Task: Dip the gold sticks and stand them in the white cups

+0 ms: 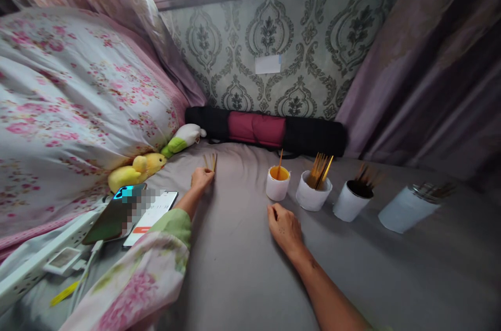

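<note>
My left hand [202, 178] is closed around a few thin sticks [213, 161], whose tips point up and away over the grey sheet. My right hand [284, 226] rests on the sheet with its fingers curled in; nothing sticks out of it. Just beyond it stands a white cup with a yellow inside [276, 189], one orange stick [280, 164] upright in it. To its right, a second white cup [313, 198] holds a bunch of sticks [320, 170]. A third cup [348, 205] with a dark inside and a tilted white can [409, 213] also hold sticks, blurred at the tips.
A black and red roll bag [256, 128] lies along the wall. On the left are a yellow plush toy [136, 169], a white and green plush toy [186, 138], two phones [109, 224] [151, 219], a power strip [50, 247] with a charger [64, 260], and floral bedding [86, 85].
</note>
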`<state>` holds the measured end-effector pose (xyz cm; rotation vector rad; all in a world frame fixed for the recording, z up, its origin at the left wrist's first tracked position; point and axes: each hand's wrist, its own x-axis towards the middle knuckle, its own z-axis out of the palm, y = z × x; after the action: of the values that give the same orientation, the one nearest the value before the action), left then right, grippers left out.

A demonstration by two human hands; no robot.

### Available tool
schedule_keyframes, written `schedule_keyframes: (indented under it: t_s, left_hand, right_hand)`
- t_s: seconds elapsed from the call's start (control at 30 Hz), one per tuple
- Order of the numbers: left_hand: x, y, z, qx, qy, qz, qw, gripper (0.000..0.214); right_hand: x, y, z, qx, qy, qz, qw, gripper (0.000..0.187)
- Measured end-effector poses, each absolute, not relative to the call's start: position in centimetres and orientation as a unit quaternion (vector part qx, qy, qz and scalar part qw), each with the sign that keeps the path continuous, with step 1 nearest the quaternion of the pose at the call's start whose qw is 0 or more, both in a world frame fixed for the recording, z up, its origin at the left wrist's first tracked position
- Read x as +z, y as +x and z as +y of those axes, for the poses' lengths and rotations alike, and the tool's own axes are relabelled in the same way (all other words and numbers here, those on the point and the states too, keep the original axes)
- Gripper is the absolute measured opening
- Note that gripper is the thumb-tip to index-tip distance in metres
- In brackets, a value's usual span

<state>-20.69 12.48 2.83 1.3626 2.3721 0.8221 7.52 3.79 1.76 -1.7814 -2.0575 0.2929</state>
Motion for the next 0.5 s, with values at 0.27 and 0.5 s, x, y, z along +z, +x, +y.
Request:
schedule_keyframes:
  t_s: [0.27, 0.5]
  left_hand:
    - [2.3, -19.3, 12.7, 0.429, 0.395, 0.761, 0.285, 0.017]
    - [2.4, -16.8, 11.6, 0.536, 0.309, 0.675, 0.402, 0.008]
  right_hand:
    - [1.8, 7.5, 3.8, 0.109, -0.639, -0.735, 0.198, 0.034]
    - [1.8, 7.5, 3.8, 0.110, -0.642, -0.735, 0.190, 0.035]
